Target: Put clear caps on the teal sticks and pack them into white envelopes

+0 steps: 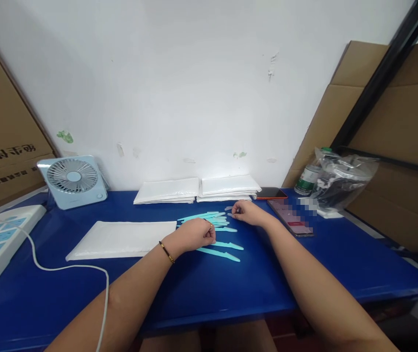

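Several slim turquoise plastic sticks (227, 255) lie fanned on the blue table, their tips pointing right. My left hand (198, 233), with a dark and gold bracelet at the wrist, is over them; its fingers are closed, and what they pinch, if anything, is hidden. My right hand (243, 213) is at the right end of the sticks, its thumb and fingers pinched at a small translucent piece (228, 209). A flat white padded packet (121, 239) lies left of my left hand. Two stacks of white packets (168, 189) (229, 186) lie against the wall.
A light blue fan (73, 182) and a power strip (7, 239) with a white cable stand at the left. Two phones (291, 217) (270, 193), a bottle (309, 178) and a plastic bag (344, 181) are at the right. Cardboard (3, 117) rises at both sides.
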